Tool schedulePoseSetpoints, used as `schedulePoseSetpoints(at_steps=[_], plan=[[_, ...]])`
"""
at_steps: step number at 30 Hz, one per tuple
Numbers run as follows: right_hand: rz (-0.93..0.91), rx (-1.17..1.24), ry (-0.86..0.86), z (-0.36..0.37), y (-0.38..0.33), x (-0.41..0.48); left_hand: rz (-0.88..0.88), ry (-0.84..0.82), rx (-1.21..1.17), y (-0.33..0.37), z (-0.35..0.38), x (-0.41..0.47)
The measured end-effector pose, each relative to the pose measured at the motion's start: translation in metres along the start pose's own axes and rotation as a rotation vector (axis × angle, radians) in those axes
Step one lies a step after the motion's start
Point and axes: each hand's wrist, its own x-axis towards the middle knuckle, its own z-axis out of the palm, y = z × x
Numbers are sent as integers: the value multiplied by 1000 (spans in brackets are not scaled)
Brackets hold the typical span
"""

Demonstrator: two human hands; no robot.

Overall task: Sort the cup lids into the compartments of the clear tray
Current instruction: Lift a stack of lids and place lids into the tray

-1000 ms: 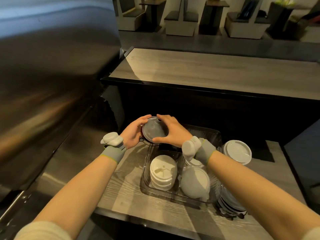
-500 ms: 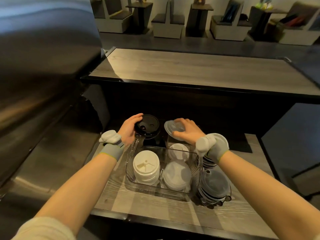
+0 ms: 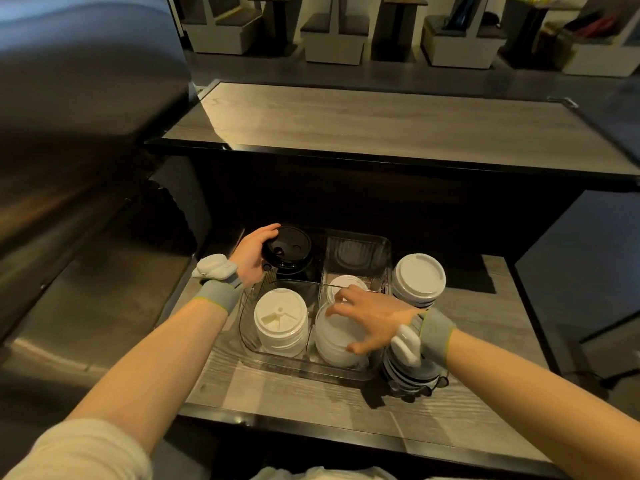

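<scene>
Partly hidden: left hand (image 3: 251,256) grip clamped on black lid (image 3: 287,250); right hand (image 3: 372,315) fingers spread over translucent lids (image 3: 334,337).

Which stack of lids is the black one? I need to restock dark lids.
The black lids sit in the tray's far-left compartment, under the left hand. The other stacks in the tray look white or pale.

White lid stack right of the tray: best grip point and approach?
Probably pinch the top lid's rim from above or the right. It sits flat, dome up, atop a standing stack with open counter on the right; the tray wall crowds its left side.
</scene>
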Motion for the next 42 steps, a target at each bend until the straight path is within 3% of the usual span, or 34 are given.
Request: schedulePoseSetpoints(at_steps=[3, 6, 9, 11, 16, 19, 21, 25, 33, 35, 39, 42], plan=[[69, 15, -109, -2, -2, 3, -20, -34, -25, 0, 1, -4], [40, 51, 220, -13, -8, 2, -31, -75, -102, 1, -2, -9], [131, 192, 569, -34, -12, 10, -81, -160, -174, 3, 0, -16], [190, 352, 663, -47, -13, 22, -116, -236, -159, 5, 2, -20], [261, 494, 568, -55, -12, 51, -79, -315, 27, 13, 3, -21], [278, 614, 619, -58, -10, 70, -13, -124, 11, 21, -10, -15], [283, 618, 562, -59, -5, 80, 28, 16, -4, 25, -23, -9], [317, 447, 317, -58, 3, 109, 2, 112, -19, 31, -54, 1], [325, 2, 61, -39, 10, 133, -22, 62, 32, 32, -66, 17], [343, 134, 133, -42, 9, 130, -19, 41, 56, 32, -64, 21], [424, 318, 526, -58, 17, 101, -10, -35, 98, 31, -39, 26], [549, 417, 702, -71, 33, 64, -11, -125, 138, 31, -5, 22]])
